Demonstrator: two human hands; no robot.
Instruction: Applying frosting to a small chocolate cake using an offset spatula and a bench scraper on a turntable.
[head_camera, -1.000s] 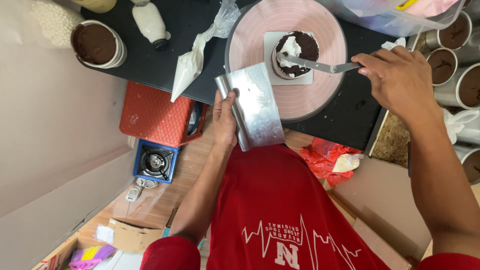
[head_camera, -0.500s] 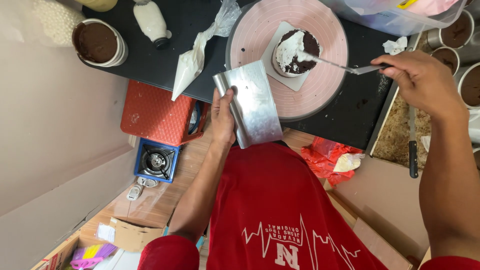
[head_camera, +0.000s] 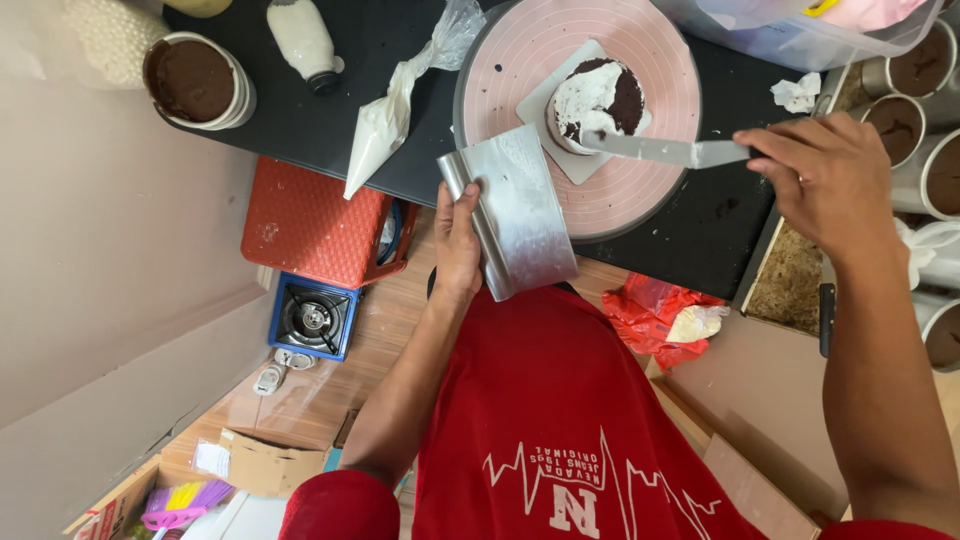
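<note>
- While the right hand (head_camera: 825, 180) grips the palette knife (head_camera: 665, 150), its blade reaches toward nine o'clock onto the small chocolate cake (head_camera: 597, 100).
- Left hand (head_camera: 458, 245) clasps the metal scraper (head_camera: 518, 210), at six o'clock of the pink turntable (head_camera: 640, 40).

scraper (head_camera: 520, 215) in left hand (head_camera: 457, 245): brushed metal, dull sheen | spatula (head_camera: 665, 151) in right hand (head_camera: 825, 185): smooth metal, smeared white | turntable (head_camera: 640, 190) between hands: matt pink plastic, ringed | cake (head_camera: 597, 100) at spatula tip: rough dark crumb, glossy cream | table (head_camera: 330, 120) beyond left hand: matt black | piping bag (head_camera: 385, 125) beyond left hand: clear crinkled plastic
</note>
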